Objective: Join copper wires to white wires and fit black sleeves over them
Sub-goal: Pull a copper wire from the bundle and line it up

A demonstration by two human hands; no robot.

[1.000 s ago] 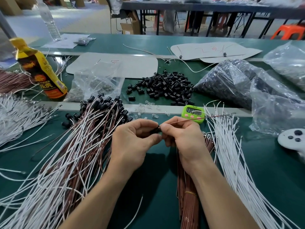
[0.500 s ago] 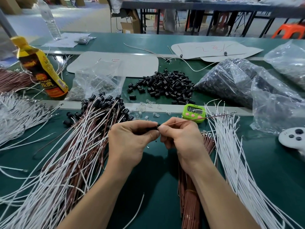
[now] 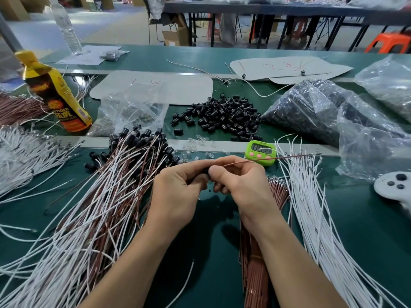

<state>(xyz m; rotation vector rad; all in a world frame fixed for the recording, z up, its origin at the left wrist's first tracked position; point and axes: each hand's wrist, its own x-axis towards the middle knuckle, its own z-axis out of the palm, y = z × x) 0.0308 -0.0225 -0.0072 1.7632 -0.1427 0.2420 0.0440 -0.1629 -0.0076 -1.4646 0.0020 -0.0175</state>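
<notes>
Both forearms bare, entering from near edge, converging toward centre. Left hand [image 3: 178, 190]: back up, fingers curled, thumb and forefinger pinching black sleeve [image 3: 206, 171] (mostly hidden by fingertips). Right hand [image 3: 242, 181]: just right of it, thumb tips close together, thumb and forefinger pinching copper wire [image 3: 266, 160]. Remaining right fingers tucked under palm. Wrists roughly straight.

Dark green table [image 3: 367, 218]; loose pile of glossy black plastic sleeves [image 3: 224, 114]; fan of thin white wires [image 3: 311, 207]; bundle of copper-brown wires [image 3: 251, 274]; lime-green timer with pink buttons [image 3: 260, 152]; yellow-and-black drink bottle, orange-based [image 3: 55, 96].
</notes>
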